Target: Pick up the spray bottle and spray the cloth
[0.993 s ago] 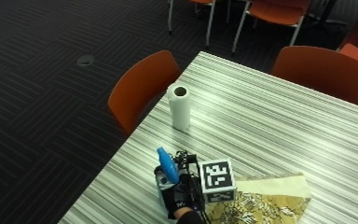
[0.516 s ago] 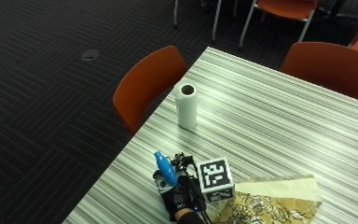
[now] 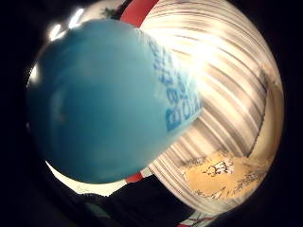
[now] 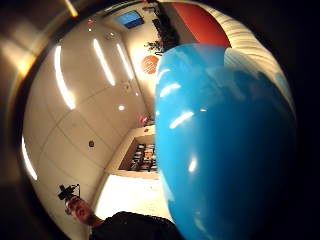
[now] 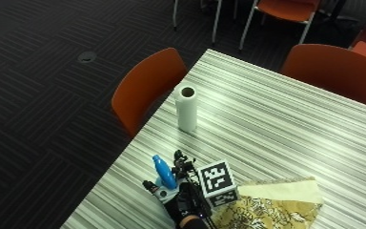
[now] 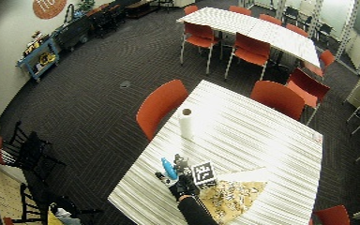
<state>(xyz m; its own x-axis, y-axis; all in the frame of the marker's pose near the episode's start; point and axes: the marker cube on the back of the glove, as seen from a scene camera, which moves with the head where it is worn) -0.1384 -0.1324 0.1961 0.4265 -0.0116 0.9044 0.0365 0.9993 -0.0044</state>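
Our gloved right hand (image 5: 186,202) seems to hold the spray bottle (image 5: 165,172); smooth plastic, probably slippery; we'd grip its neck.

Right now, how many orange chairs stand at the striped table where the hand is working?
3 for sure: one beside the paper towel roll, two at the far end. A fourth shows at the near corner; others may be hidden.

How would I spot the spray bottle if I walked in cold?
Find the striped table. At its near edge, beside the patterned yellow cloth, the gloved right hand is at a small bottle. It is the only bright blue thing there, unlike the tall white paper roll.
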